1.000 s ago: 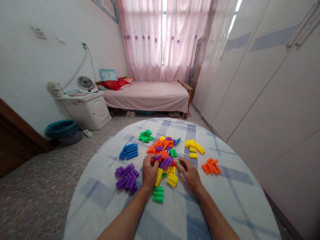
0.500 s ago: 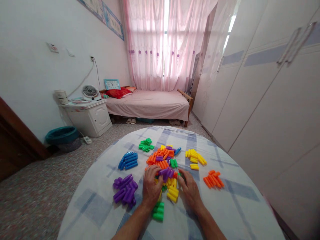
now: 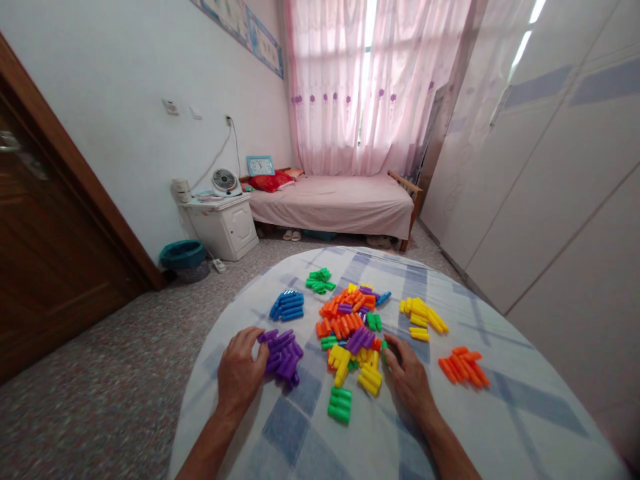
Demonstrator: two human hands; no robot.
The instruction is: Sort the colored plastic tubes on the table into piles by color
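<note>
My left hand (image 3: 241, 368) is at the left edge of a heap of purple plastic tubes (image 3: 285, 357). Its thumb and fingers are curved and apart, touching the nearest tubes. At the right side of a mixed central pile, my right hand (image 3: 409, 377) has thumb and forefinger closed on a small green plastic tube (image 3: 385, 351); its far end is hidden by the fingers. That pile holds joined orange tubes (image 3: 341, 326), purple tubes (image 3: 361, 340) and yellow tubes (image 3: 370, 380). A joined green block (image 3: 340, 405) lies in front of it.
Around the round table's checked cloth (image 3: 295, 440) lie separate heaps of blue tubes (image 3: 287, 305), green tubes (image 3: 321, 281), yellow tubes (image 3: 423, 315) and orange tubes (image 3: 465, 367). Beyond the table are a bed (image 3: 330, 200), a white cabinet (image 3: 225, 227) and a teal bin (image 3: 183, 257).
My left hand has moved left from the central pile to the purple heap. My right hand remains beside the pile with the green tube. The camera view has turned left.
</note>
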